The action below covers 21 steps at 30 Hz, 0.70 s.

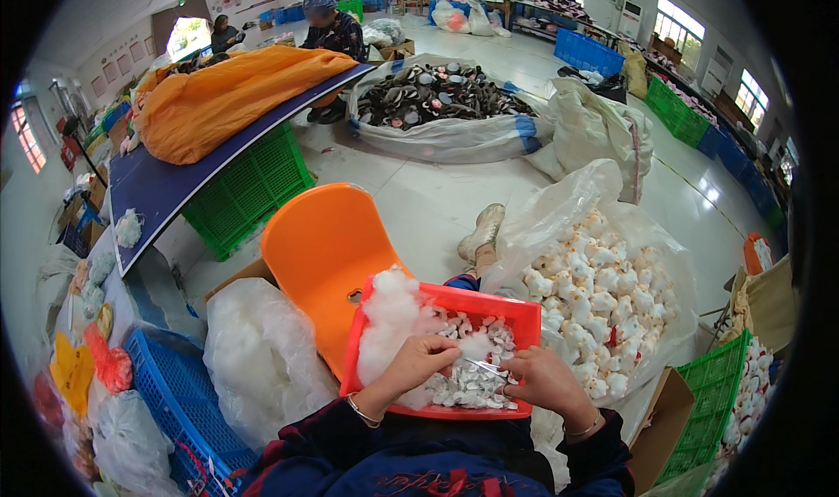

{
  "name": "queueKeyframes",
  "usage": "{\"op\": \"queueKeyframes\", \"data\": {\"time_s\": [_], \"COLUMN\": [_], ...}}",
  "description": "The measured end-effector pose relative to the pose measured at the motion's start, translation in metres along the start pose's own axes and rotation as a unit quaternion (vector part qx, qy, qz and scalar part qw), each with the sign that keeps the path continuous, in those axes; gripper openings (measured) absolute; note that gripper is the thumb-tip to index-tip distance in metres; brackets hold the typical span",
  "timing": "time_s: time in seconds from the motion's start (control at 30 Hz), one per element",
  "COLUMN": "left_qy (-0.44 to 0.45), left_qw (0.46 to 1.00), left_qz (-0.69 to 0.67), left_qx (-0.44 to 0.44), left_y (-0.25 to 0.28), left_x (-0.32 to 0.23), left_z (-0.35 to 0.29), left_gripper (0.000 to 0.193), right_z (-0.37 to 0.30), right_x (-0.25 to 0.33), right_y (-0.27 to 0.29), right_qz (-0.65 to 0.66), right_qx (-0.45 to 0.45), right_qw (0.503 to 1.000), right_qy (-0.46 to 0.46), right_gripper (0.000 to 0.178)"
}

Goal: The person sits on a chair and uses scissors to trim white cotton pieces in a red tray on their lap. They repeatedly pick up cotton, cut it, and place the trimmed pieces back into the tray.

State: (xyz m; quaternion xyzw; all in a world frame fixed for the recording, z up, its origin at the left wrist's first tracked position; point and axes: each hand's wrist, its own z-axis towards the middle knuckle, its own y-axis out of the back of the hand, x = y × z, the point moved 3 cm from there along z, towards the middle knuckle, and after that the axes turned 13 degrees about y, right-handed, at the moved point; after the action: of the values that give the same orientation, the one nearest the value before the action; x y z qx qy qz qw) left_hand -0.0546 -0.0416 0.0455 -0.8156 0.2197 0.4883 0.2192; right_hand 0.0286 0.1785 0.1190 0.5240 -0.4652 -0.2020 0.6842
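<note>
A red plastic tray (530,315) rests on my lap. White fluffy stuffing (384,314) fills its left side, and many small white fabric pieces (472,388) lie in the rest of it. My right hand (551,382), at the tray's right side, is closed around slim silver forceps (486,367), whose tip points left. Over the middle of the tray my left hand (418,363) pinches thumb and fingers together close to that tip. What sits in the pinch is too small to make out.
An orange chair (328,257) stands just beyond the tray. To the right, a clear bag (559,209) holds many small white stuffed pieces. A bag of stuffing (258,348) and a blue crate (179,410) are at left. Two people sit far off.
</note>
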Motion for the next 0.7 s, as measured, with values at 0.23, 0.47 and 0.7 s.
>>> {"op": "queueKeyframes", "data": {"time_s": [0.23,0.47,0.7], "left_qy": [0.017,-0.007,-0.024], "left_qw": [1.0,1.0,0.999], "left_qz": [0.003,-0.026,-0.026], "left_qx": [-0.018,-0.014,-0.019], "left_y": [0.011,0.007,0.004], "left_x": [0.002,-0.002,0.001], "left_z": [0.006,0.001,0.003], "left_gripper": [0.014,0.014,0.019], "right_z": [-0.004,0.007,-0.003], "right_x": [0.005,0.02,0.008], "right_y": [0.007,0.022,0.004], "right_qz": [-0.026,-0.079,-0.068], "right_qx": [-0.005,-0.012,0.001], "right_qw": [0.999,0.997,0.997], "right_qy": [-0.03,-0.025,-0.039], "right_gripper": [0.043,0.063,0.034]}}
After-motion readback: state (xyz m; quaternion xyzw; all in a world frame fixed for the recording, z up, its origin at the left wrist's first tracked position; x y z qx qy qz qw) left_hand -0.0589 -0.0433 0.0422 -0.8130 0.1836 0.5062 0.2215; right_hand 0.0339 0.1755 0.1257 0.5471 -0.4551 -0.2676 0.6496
